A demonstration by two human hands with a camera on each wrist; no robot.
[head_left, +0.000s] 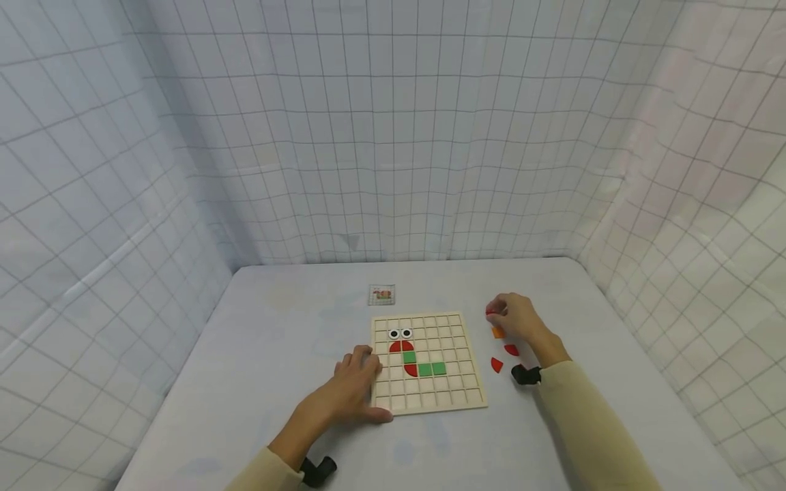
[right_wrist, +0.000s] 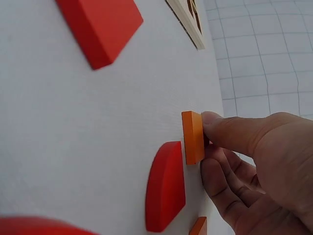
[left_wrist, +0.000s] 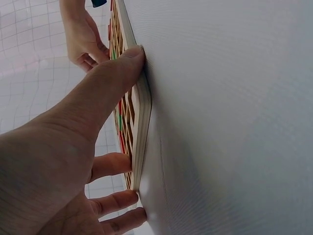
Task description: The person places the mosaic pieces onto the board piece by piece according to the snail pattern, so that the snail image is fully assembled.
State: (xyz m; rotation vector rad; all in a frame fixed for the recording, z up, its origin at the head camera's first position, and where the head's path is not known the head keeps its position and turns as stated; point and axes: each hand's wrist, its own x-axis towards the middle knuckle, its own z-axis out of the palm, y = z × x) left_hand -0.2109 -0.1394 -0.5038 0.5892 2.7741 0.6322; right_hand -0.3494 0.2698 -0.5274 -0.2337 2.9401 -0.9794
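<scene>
A pale wooden grid board (head_left: 454, 392) lies on the table with red quarter-circle tiles (head_left: 411, 370), green square tiles (head_left: 425, 369) and two eye discs (head_left: 394, 334) in its cells. My left hand (head_left: 353, 385) rests around its near left corner, thumb on the near edge and fingers spread along the left edge. Right of the board, my right hand (head_left: 518, 317) pinches a red piece (head_left: 489, 312) between thumb and fingers, which hide most of its shape. An orange tile (right_wrist: 193, 138) lies just beside those fingertips, with a red quarter-circle tile (right_wrist: 166, 188) close by.
Two loose red tiles (head_left: 497, 365) lie between the board and my right forearm. A small picture card (head_left: 382, 294) sits beyond the board's far edge. Grid-patterned white curtains (head_left: 393, 136) surround the white table (head_left: 276, 327) at the back and sides.
</scene>
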